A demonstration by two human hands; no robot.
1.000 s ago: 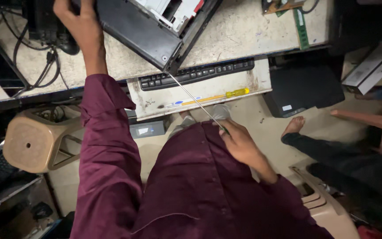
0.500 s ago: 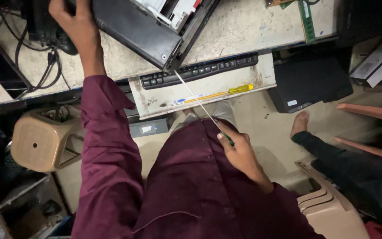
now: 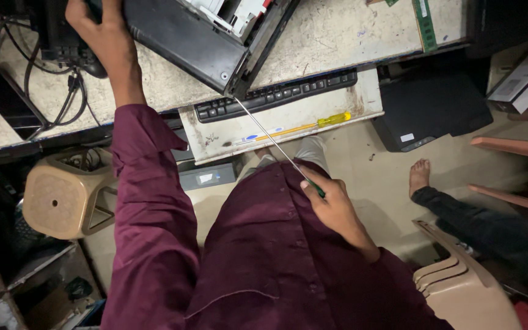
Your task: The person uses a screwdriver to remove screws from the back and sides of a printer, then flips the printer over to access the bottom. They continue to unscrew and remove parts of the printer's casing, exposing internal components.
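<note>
Starting from the left, a tan plastic stool (image 3: 56, 198) stands under the desk (image 3: 349, 36), and a dark phone (image 3: 7, 104) lies on the desk top beside a bundle of black cables (image 3: 62, 91). Above them the left hand (image 3: 102, 33) is stretched forward in its maroon sleeve, and it presses on the far end of the black computer case (image 3: 184, 40); its fingers go over the edge, so I cannot tell whether they are curled around something. The case lies tilted on the desk, with its open side and white parts toward the upper right.

At the near corner of the case the thin shaft of a long screwdriver (image 3: 270, 137) meets a screw point. The right hand (image 3: 334, 205) is closed around the green handle, low, near the person's chest. I judge that the step in hand is turning a screw at this corner. The next move, I think, calls for keeping the tip seated straight while the left hand holds the case steady.

On the pull-out tray (image 3: 368, 101) lie a black keyboard (image 3: 276, 95) and a yellow-handled screwdriver (image 3: 313, 124). Further right, another person's bare foot (image 3: 420, 177) rests on the floor.
</note>
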